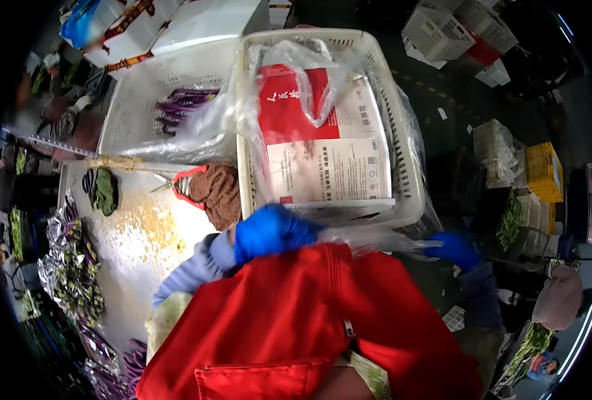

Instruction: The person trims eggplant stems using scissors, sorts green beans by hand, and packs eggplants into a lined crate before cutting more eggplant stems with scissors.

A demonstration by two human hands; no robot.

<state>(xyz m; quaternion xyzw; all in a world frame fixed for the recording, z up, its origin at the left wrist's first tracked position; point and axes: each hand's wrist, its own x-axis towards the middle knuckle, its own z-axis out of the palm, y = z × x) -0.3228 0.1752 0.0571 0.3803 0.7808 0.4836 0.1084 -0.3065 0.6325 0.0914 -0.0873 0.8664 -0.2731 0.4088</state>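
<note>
A white plastic crate (413, 193) stands in front of me, with a printed red and white newspaper sheet (329, 167) lying on top of its contents. Clear plastic film (376, 240) lines the crate and hangs over its near rim. In a blue glove, my left hand (269, 233) is closed on the film at the near left corner. My right hand (456, 251), also gloved in blue, grips the film's other end, out past the near right corner. The film is stretched between both hands. What lies under the newspaper is hidden.
A second white crate (129, 127) holds purple long vegetables (183, 107). On the metal table (129, 267) lie a brown cloth (216, 193), scissors with red handles (186, 185) and a dark green bundle (105, 192). Bundled vegetables (73, 267) line its left edge. A yellow crate (544, 172) stands right.
</note>
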